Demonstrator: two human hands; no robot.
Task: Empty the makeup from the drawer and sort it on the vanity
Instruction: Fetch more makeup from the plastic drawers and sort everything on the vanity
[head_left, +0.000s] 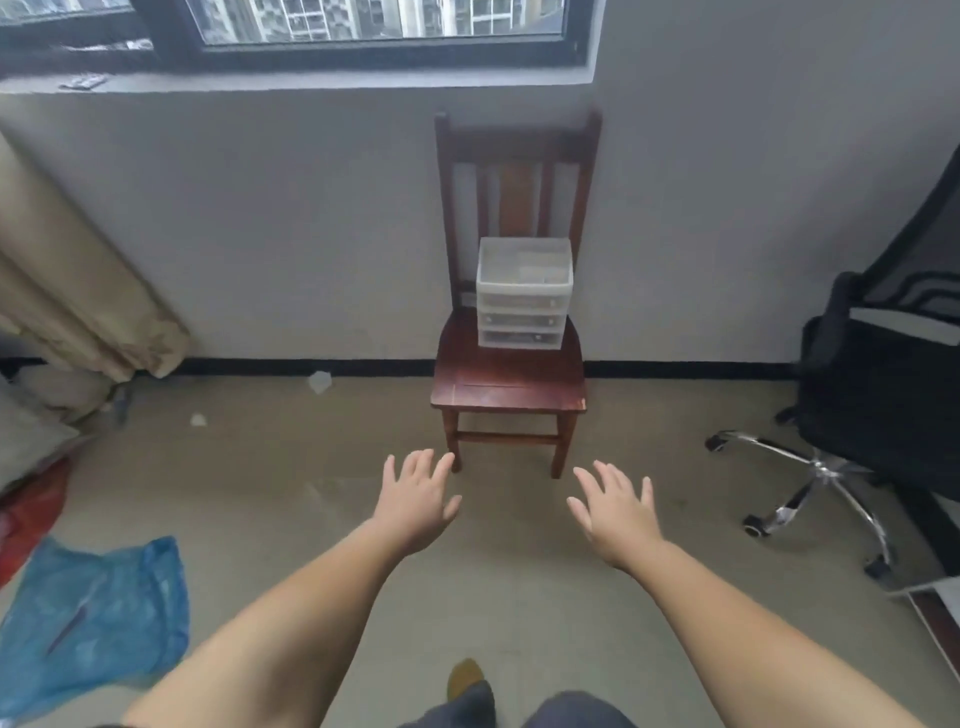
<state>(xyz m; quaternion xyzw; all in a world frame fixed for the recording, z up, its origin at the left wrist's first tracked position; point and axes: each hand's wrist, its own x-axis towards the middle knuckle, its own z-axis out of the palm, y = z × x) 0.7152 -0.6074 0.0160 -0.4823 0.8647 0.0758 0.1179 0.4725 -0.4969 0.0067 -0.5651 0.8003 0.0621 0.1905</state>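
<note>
A small translucent plastic drawer unit (523, 293) with three shut drawers and an open top tray stands on the seat of a dark red wooden chair (509, 382) against the far wall. What lies inside the drawers is too blurred to tell. My left hand (418, 499) and my right hand (615, 512) are stretched out in front of me, palms down and fingers spread, holding nothing. Both hover over the floor, short of the chair's front legs and well apart from the drawer unit.
A black office chair (878, 395) on a chrome wheeled base stands at the right. A blue plastic bag (98, 618) and a red bag (31, 512) lie on the floor at the left, below a beige curtain (78, 280). Scraps of paper (319, 382) lie near the skirting.
</note>
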